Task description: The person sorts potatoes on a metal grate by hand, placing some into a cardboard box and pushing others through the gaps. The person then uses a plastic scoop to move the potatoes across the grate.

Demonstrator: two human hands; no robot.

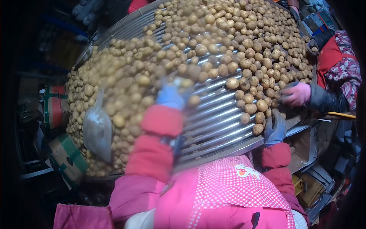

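Note:
My left hand (171,95), in a blue glove, reaches over the metal bar rack among yellow-brown potatoes (246,82). Motion smears its fingers, and a blurred potato (185,83) shows right at them. My right hand (275,129), gloved in blue-grey, rests at the near right edge of the heap. Its fingers stretch forward beside the nearest potatoes. Between my hands the rack's shiny bars (217,118) lie bare. A metal scoop (97,131) lies on the small potatoes to the left of my left arm.
Across on the right, another person's pink-gloved hand (297,94) touches the potatoes near my right hand. A green and white carton (68,156) and a red carton (56,107) stand at the left. More cartons (310,187) sit low on the right, below the rack's edge.

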